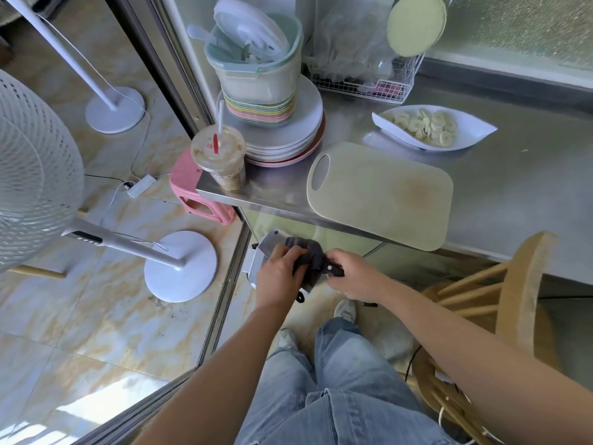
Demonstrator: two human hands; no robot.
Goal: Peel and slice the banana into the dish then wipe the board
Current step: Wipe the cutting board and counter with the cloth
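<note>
Bench (pixel 513 194) of stainless steel carries the pale green plastic cutting board (pixel 378 194), near edge hanging past the bench lip, so a hard press there when wiping could tip it off. Banana slices (pixel 423 125) sit in the white leaf-shaped dish (pixel 475 131) behind it. Main risk: right hand (pixel 353 277) grips the cleaver (pixel 271 240) by its black handle (pixel 335 270), left hand (pixel 279 277) pinches the dark grey cloth (pixel 308 255) over the blade; a slip along the edge cuts fingers.

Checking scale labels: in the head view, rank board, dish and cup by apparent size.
1. Board
2. Dish
3. Cup, though it stands nearer the camera than the dish, so that gap is unsure.
</note>
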